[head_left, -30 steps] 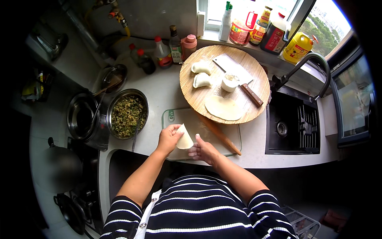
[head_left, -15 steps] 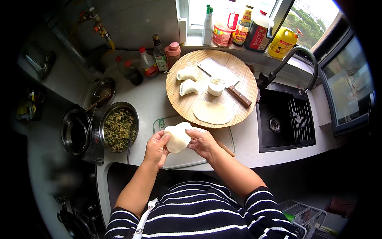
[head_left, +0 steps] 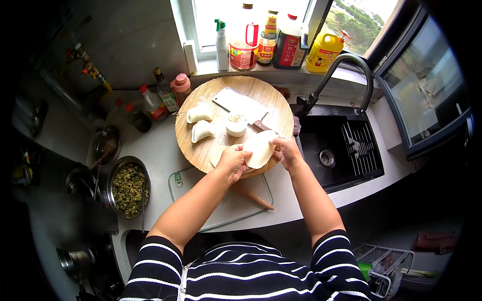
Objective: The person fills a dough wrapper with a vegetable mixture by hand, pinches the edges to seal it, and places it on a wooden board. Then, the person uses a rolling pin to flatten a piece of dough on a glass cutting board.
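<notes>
A thin round dough wrapper (head_left: 260, 149) is stretched between my two hands over the near right part of the round wooden board (head_left: 273, 93). Its left edge is pinched by my left hand (head_left: 234, 161), its upper right edge by my right hand (head_left: 286, 150). Beneath my left hand, a second dough wrapper (head_left: 216, 154) lies on the board, mostly covered. Two folded dumplings (head_left: 199, 114) rest at the board's left, beside a small white cup (head_left: 236, 125) of white flour-like stuff. Behind the cup lies a cleaver (head_left: 243, 106), its handle partly hidden by the wrapper.
A steel bowl of chopped green filling (head_left: 129, 185) stands at the left. A rolling pin (head_left: 253, 196) lies on a glass cutting board (head_left: 201, 200) near the counter's front. The black sink (head_left: 326, 143) with its tall faucet (head_left: 369, 83) is at the right. Bottles (head_left: 244, 50) line the windowsill.
Both hands have carried the wrapper rightward and up from over the glass board to over the wooden board. The whole view has shifted, and more of the rolling pin shows.
</notes>
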`<move>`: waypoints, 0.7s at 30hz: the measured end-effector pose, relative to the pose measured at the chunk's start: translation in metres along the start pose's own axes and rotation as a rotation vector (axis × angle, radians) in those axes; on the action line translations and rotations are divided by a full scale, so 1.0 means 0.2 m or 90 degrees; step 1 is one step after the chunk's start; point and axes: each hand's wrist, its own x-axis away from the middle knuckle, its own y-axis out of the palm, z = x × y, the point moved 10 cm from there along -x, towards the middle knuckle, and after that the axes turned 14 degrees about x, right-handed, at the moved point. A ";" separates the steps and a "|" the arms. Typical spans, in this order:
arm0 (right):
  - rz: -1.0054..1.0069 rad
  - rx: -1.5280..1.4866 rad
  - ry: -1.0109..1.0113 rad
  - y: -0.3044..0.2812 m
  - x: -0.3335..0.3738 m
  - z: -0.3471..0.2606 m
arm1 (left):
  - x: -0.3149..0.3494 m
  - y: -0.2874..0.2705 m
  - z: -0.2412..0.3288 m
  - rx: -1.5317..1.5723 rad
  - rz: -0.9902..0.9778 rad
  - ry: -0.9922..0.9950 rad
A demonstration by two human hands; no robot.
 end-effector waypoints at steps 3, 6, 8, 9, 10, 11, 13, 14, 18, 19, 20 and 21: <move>-0.010 -0.021 0.000 0.04 -0.07 -0.09 | -0.15 0.01 -0.02 0.034 0.035 0.034; -0.028 -0.015 -0.010 0.01 -0.18 -0.13 | -0.22 0.03 -0.05 0.059 0.051 0.037; -0.008 0.027 -0.012 -0.04 -0.23 -0.13 | -0.26 0.03 -0.06 0.028 0.083 0.031; 0.006 0.057 -0.005 -0.06 -0.24 -0.13 | -0.27 0.03 -0.06 0.011 0.100 0.029; 0.022 0.088 0.001 -0.09 -0.24 -0.12 | -0.28 0.02 -0.06 0.019 0.110 0.036; 0.033 0.120 0.005 -0.10 -0.24 -0.13 | -0.27 -0.01 -0.04 0.030 0.120 0.049; 0.051 0.200 0.010 -0.13 -0.21 -0.11 | -0.26 -0.04 0.00 0.085 0.117 0.077; 0.062 0.240 0.013 -0.15 -0.18 -0.09 | -0.25 -0.05 0.02 0.130 0.103 0.092; 0.059 0.318 0.052 -0.18 0.01 -0.11 | -0.16 -0.11 0.02 0.192 0.133 0.114; 0.048 0.365 0.061 -0.20 0.03 -0.11 | -0.11 -0.12 0.03 0.168 0.156 0.114; 0.036 0.413 0.072 -0.22 0.07 -0.10 | -0.05 -0.12 0.06 0.151 0.138 0.150; 0.062 0.451 0.061 -0.25 0.12 -0.11 | 0.01 -0.14 0.08 0.134 0.123 0.185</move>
